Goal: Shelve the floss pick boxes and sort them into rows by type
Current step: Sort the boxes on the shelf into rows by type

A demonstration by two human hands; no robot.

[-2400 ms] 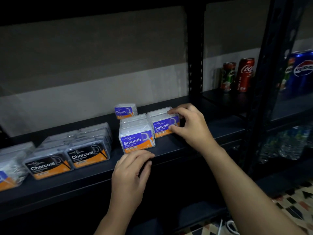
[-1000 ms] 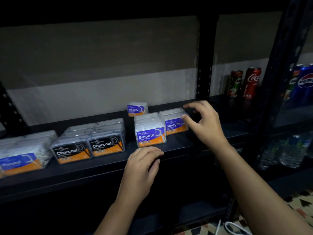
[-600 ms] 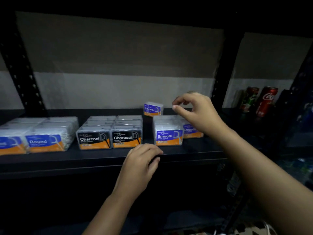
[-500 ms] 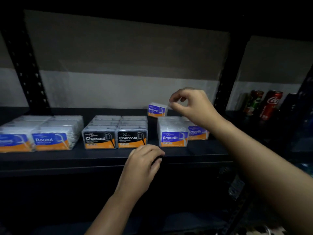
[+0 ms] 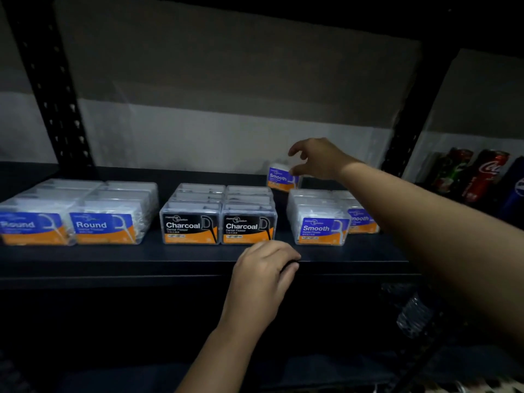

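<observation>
Black metal shelf (image 5: 170,259), dimly lit, seen from the head camera looking slightly down. Clear plastic floss pick boxes stand on it in rows running front to back. At the left are 2 rows of Round boxes (image 5: 102,226) with blue and orange labels. In the middle are 2 rows of Charcoal boxes (image 5: 218,226) with black and orange labels. To the right are 2 rows of Smooth boxes (image 5: 321,228) (the right row is partly hidden behind the forearm). A single Smooth box (image 5: 281,177) stands alone at the back of the shelf, behind the gap between the Charcoal and Smooth rows.

The right hand (image 5: 317,160) reaches to that lone box, fingers spread and loosely bent, thumb touching its right edge, not gripping it. The left hand (image 5: 263,275) rests on the shelf's front edge, fingers curled over the lip.

Drink cans (image 5: 479,174) stand in the next bay at the far right.
</observation>
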